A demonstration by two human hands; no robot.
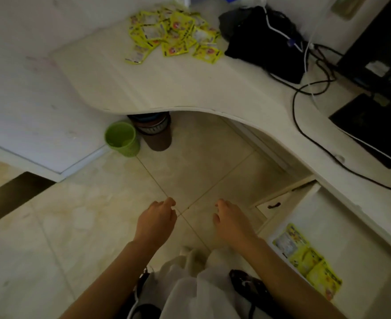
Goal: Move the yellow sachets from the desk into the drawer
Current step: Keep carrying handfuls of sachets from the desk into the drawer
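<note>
Nothing is held by the left hand (156, 218) or the right hand (230, 218); both are seen low over the floor (63, 226), apart from each other, with fingers loosely curled. A big pile of yellow sachets (172, 34) is left on the desk (189, 88), far from both hands. A few sachets are already laid in the open drawer (362, 238) (down on the right, under the desk edge). It looks like a step between trips: one lot is put away and more must be fetched. Next, the hands would need to be lifted up to the pile so more sachets can be picked up.
</note>
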